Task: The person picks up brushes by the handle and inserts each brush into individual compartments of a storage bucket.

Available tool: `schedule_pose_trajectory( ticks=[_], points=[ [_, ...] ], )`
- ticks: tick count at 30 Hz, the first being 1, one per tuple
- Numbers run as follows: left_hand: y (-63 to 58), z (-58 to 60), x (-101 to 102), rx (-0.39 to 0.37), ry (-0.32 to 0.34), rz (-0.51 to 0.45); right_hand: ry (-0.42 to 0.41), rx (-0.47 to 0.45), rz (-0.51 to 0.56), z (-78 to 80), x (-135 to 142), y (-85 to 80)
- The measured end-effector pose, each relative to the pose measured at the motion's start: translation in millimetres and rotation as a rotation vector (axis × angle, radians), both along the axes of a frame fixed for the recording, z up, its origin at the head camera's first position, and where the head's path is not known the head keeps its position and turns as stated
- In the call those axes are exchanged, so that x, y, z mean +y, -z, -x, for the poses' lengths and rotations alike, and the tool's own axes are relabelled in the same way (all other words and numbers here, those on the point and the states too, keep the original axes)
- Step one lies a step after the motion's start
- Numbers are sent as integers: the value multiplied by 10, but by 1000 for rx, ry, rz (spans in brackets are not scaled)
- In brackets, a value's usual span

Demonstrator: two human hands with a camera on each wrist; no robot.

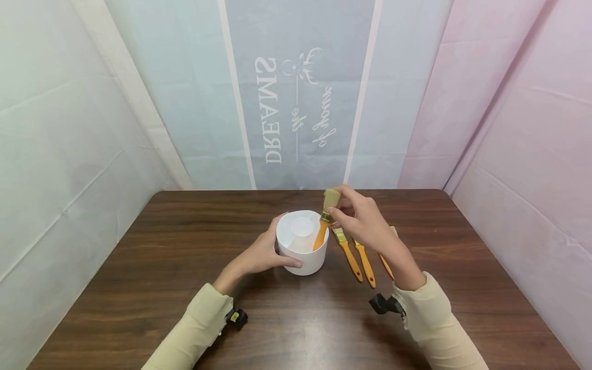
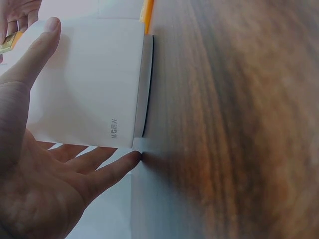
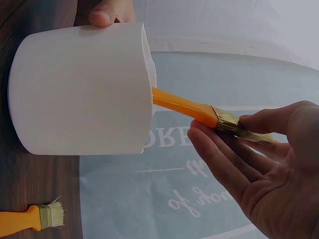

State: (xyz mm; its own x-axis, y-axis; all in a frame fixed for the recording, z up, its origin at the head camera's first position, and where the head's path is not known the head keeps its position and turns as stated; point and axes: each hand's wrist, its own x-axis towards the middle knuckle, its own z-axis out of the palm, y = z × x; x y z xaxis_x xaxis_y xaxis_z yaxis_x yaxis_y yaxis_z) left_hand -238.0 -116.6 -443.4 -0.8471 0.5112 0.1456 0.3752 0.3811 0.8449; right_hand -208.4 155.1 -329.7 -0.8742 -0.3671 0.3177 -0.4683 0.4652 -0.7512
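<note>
I have one white pot (image 1: 301, 263) standing on the table (image 1: 139, 288), and my left hand (image 1: 263, 253) holds it round the side, thumb on the near wall and fingers behind. My right hand (image 1: 366, 220) pinches one brush (image 1: 321, 234) between thumb and fingers at its metal band and bristles; its orange handle points down inside the pot's mouth, bristles up. That makes four brushes altogether, since three others lie on the table to the right of the pot: a near brush (image 1: 350, 258), a middle brush (image 1: 367, 266) and a far brush (image 1: 387, 266), the last partly hidden under my right forearm. Two cream sleeves (image 1: 430, 311) cover my arms, and one cloth (image 1: 300, 169) with white lettering hangs behind.
</note>
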Motion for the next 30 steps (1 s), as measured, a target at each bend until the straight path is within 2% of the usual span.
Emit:
schedule_pose_trajectory(
  ticks=[13,30],
  points=[
    [29,-3,9,2,7,-8,-3,-15,-7,-17,13,9],
    [7,1,0,-5,-3,7,-10,-42,-7,-8,11,-9]
  ],
)
